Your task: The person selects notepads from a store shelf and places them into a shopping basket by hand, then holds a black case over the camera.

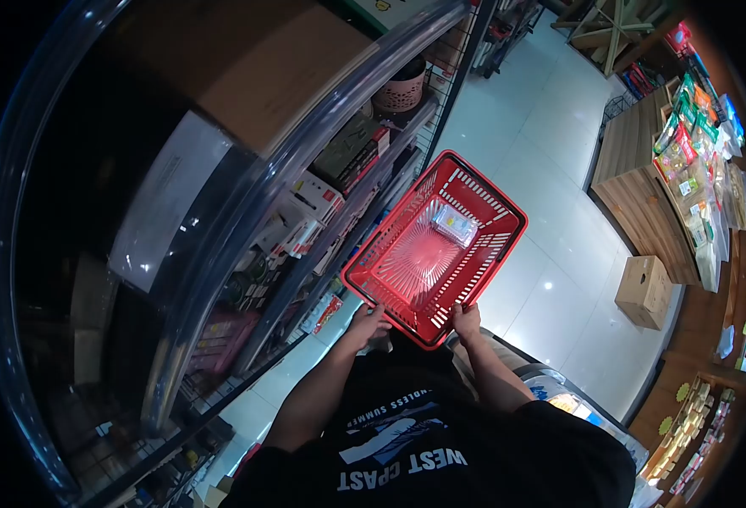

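A red plastic shopping basket (418,262) with slotted walls is held in front of my body, tilted in view. Inside it, near the far right wall, lies a small clear package (455,225) with a white and blue label. My left hand (368,325) is at the basket's near left corner, its fingers curled at the rim. At the near right side, my right hand (466,320) grips the rim, with the thumb on top. Parts of the fingers of both hands are hidden by the basket.
Shelves (330,229) with boxed goods and a pink basket (401,91) stand close on the left. A pale tiled floor (550,254) runs ahead and right. A cardboard box (644,292) sits beside a wooden stand (639,178) bearing bagged goods. More goods are at lower right.
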{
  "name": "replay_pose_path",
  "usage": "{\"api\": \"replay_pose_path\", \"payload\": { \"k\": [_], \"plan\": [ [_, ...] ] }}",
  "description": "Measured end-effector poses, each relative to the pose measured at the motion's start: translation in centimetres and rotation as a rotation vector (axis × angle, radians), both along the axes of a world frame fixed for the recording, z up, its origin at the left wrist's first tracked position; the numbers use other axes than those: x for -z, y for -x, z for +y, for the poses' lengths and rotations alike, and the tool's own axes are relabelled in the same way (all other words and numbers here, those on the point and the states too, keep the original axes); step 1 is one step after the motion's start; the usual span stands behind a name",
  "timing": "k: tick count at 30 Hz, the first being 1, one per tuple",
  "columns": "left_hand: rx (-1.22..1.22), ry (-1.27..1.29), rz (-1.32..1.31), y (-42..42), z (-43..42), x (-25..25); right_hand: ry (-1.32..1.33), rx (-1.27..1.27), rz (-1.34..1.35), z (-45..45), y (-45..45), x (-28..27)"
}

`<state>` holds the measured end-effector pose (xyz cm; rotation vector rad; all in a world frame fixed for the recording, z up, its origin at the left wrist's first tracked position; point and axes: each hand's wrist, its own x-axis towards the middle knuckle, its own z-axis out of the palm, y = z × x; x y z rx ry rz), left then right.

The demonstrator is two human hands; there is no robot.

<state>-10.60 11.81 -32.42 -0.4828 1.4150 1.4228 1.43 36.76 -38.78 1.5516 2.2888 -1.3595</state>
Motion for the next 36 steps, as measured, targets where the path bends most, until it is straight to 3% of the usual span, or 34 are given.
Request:
{"api": "replay_pose_path", "payload": {
  "k": [9,12,13,14,15,16,17,20,21,22,23,25,27,28,29,31,33,34,35,36],
  "plan": [
    [0.084,0.064,-0.006,-1.6,-2.9,-0.2,-0.093,-0.069,-0.015,-1.3,-1.1,-0.4],
    [0.089,-0.004,0.169,-4.3,-5.5,3.8,-0.042,-0.171,0.033,-1.2,-0.7,-1.3],
    [0.050,0.004,0.229,-4.8,-5.8,2.3,0.062,-0.157,0.105,-1.1,-0.9,-0.7],
    [0.171,-0.030,0.241,-4.8,-6.9,0.6,-0.029,-0.194,0.141,-0.4,-1.3,1.6],
    [0.182,-0.003,0.284,-5.2,-7.4,-1.3,-0.035,-0.262,0.096,-0.3,-1.1,0.5],
    [0.162,0.000,0.313,-5.8,-8.2,-2.0,0.033,-0.263,0.117,1.1,-1.7,4.1],
    [0.127,-0.028,0.357,-6.4,-9.1,-3.3,0.057,-0.238,0.093,-0.8,-1.0,-1.7],
    [0.085,-0.061,0.417,-7.5,-12.0,-6.0,0.099,-0.310,0.109,1.0,-1.5,0.6],
    [0.061,-0.060,0.405,-7.8,-12.8,-6.9,0.144,-0.049,-0.240,-2.1,0.4,-8.1],
    [0.055,-0.059,0.427,-8.2,-13.7,-8.6,0.142,-0.057,-0.218,2.0,0.3,-2.8],
    [0.028,-0.067,0.473,-8.5,-14.5,-10.5,-0.293,0.014,-0.242,3.6,-0.1,2.7],
    [-0.003,-0.086,0.541,-8.7,-15.9,-12.6,-0.589,-0.177,0.396,3.8,1.6,-2.2],
    [-0.139,-0.171,0.755,-9.5,-17.2,-13.5,-0.317,-0.375,0.553,3.5,6.2,-11.2],
    [-0.182,-0.171,0.820,-9.4,-17.6,-14.5,-0.249,-0.431,0.580,-1.0,7.8,-21.4],
    [-0.181,-0.180,0.830,-9.3,-18.0,-15.8,-0.222,-0.553,0.688,-1.1,10.4,-24.1],
    [-0.191,-0.102,1.044,-9.2,-19.0,-19.6,-0.138,-0.550,0.884,-7.9,12.9,-36.4],
    [-0.180,-0.029,1.059,-9.4,-20.0,-25.3,-0.038,-0.725,1.178,-13.4,13.7,-45.8],
    [-0.229,-0.036,1.130,-9.4,-20.6,-27.1,-0.030,-0.783,1.252,-15.9,13.5,-49.8],
    [-0.285,-0.044,1.207,-9.9,-21.2,-28.8,-0.207,-0.935,1.326,-20.1,11.9,-56.2],
    [-0.291,-0.043,1.214,-10.2,-21.6,-30.4,-0.326,-1.060,1.490,-22.2,11.8,-58.8]
  ]
}}
